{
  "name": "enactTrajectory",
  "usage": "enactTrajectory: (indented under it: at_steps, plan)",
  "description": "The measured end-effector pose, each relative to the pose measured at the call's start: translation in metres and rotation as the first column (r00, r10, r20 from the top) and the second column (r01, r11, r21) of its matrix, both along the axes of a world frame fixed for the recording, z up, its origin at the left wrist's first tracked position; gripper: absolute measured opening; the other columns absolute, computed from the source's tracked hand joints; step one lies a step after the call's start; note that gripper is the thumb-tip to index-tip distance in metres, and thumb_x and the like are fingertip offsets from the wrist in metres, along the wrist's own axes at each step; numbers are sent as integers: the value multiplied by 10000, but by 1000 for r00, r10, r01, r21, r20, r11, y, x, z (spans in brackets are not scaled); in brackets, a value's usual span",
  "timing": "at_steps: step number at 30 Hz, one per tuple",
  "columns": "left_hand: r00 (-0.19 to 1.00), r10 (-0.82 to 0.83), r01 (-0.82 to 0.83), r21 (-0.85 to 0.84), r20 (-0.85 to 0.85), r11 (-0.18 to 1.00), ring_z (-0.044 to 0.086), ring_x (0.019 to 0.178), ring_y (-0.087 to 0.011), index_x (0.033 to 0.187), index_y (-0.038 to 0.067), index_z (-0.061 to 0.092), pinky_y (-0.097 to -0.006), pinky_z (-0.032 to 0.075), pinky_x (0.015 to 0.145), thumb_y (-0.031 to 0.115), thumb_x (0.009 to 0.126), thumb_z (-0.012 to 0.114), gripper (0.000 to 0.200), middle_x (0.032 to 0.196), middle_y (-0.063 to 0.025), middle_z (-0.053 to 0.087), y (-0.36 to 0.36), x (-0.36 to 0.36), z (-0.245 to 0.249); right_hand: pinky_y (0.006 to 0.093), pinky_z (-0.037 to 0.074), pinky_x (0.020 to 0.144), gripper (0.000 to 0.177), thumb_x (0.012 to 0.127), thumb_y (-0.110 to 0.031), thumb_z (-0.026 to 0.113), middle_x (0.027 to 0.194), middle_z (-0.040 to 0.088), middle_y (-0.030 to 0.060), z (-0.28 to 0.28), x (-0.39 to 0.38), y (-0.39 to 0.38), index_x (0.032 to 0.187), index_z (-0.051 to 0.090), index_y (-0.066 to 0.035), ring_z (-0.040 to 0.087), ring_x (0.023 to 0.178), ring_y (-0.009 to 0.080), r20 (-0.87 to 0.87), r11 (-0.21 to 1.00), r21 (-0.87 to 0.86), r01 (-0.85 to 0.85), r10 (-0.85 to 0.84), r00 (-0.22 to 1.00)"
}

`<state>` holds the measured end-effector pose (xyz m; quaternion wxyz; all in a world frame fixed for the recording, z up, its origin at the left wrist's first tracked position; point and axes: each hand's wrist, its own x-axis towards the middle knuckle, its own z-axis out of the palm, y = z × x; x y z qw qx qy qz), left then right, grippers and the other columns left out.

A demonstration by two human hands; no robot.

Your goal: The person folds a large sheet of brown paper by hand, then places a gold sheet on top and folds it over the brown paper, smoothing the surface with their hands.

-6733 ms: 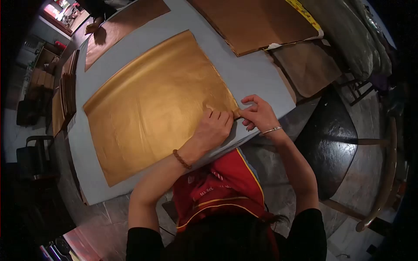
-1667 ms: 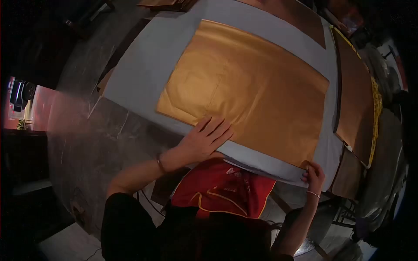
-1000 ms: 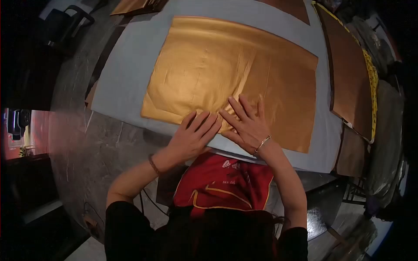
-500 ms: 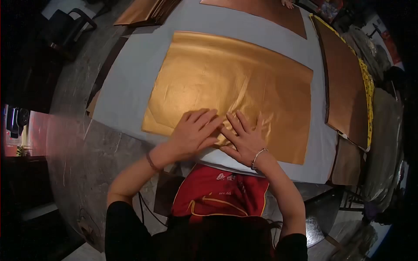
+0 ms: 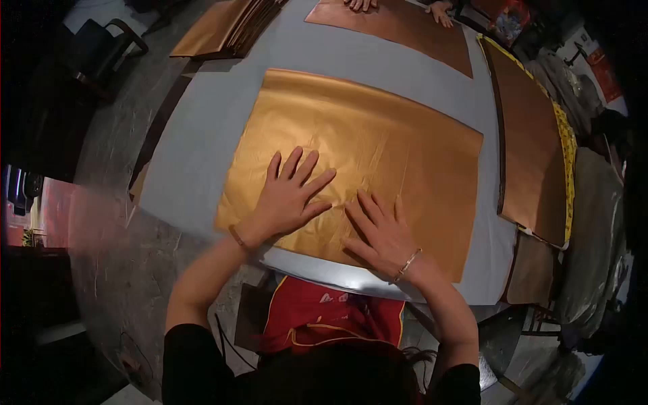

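A large gold sheet (image 5: 418, 162) with shallow creases lies on the pale grey table covering (image 5: 182, 175). My left hand (image 5: 291, 196) rests flat on the sheet's left half, its fingers spread. To its right, my right hand (image 5: 381, 233) also lies on the sheet near the front edge, fingers stretched out and apart. Neither hand grasps anything. Fine wrinkles run across the sheet around and beyond my right fingers. The sheet's far edge looks slightly curled.
Across the table, another person's hands (image 5: 440, 12) touch a copper-brown sheet (image 5: 398, 27). A stack of folded sheets (image 5: 216, 27) sits at the far left. On the right lies a brown panel (image 5: 533, 142) with yellow edging. A black chair (image 5: 104, 54) stands at left.
My left hand has moved away from my right hand, left across the sheet, and its fingers have spread. The creases near my right hand look flatter. More of the other person's hands shows.
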<state>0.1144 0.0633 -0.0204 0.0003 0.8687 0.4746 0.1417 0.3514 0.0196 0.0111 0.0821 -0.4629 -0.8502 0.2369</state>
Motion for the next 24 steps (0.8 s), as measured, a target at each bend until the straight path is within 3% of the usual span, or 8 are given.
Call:
enactTrajectory:
  at_steps: [1, 2, 4, 6, 10, 18, 24]
  plan:
    - [1000, 5, -5, -22, -3, 1000, 286, 1327, -359, 1351, 252, 455, -570, 169, 1068, 511, 855, 534, 565, 1420, -135, 365, 0, 1, 3, 551, 109, 1108, 665, 927, -524, 361, 1500, 216, 165, 8, -5, 19, 1421, 309, -81, 159, 1399, 323, 222, 990, 35, -134, 123, 967]
    - [1000, 8, -8, -32, -2, 999, 280, 1331, -362, 1348, 242, 458, -578, 167, 1065, 516, 856, 527, 567, 1420, -138, 365, 0, 2, 2, 551, 109, 1108, 665, 927, -524, 361, 1500, 216, 165, 5, -14, 41, 1421, 309, -81, 159, 1399, 323, 224, 989, 43, -141, 128, 966]
    - [1000, 3, -2, -20, 15, 1000, 274, 1332, -364, 1349, 232, 457, -587, 168, 1060, 519, 858, 521, 572, 1419, -142, 364, 2, 0, 3, 512, 123, 1120, 663, 938, -499, 340, 1494, 231, 163, -10, -44, 84, 1422, 292, -48, 173, 1397, 306, -3, 988, 130, -83, 84, 996]
    - [999, 0, -2, -61, -41, 998, 276, 1327, -369, 1332, 230, 474, -593, 171, 1054, 526, 854, 522, 564, 1406, -149, 372, 4, -5, 7, 479, 119, 1129, 663, 945, -485, 315, 1496, 227, 159, -22, -67, 127, 1423, 278, -27, 173, 1398, 301, 134, 961, 235, -148, 119, 984]
    - [1000, -7, 7, -47, -3, 999, 294, 1310, -364, 1313, 235, 494, -577, 191, 1046, 520, 842, 551, 553, 1391, -145, 385, 6, -4, 9, 475, 35, 1139, 687, 943, -510, 312, 1510, 222, 132, -39, -73, 177, 1433, 265, -31, 146, 1412, 267, 184, 916, 350, -194, 136, 974]
    - [1000, 4, -2, -97, 24, 995, 287, 1319, -352, 1309, 246, 501, -578, 190, 1047, 521, 822, 576, 564, 1417, -140, 362, 7, -5, 9, 382, 57, 1164, 669, 951, -512, 281, 1523, 204, 82, -35, 2, 222, 1448, 246, -66, 126, 1416, 226, 281, 927, 278, -253, 173, 944]
    - [1000, -1, 2, -120, 6, 993, 279, 1322, -363, 1322, 234, 486, -585, 189, 1045, 514, 823, 577, 580, 1433, -147, 338, 6, -5, 11, 376, 49, 1164, 659, 950, -494, 299, 1533, 178, 70, -24, 51, 219, 1449, 245, -67, 125, 1418, 223, 263, 989, 147, -25, -14, 965]
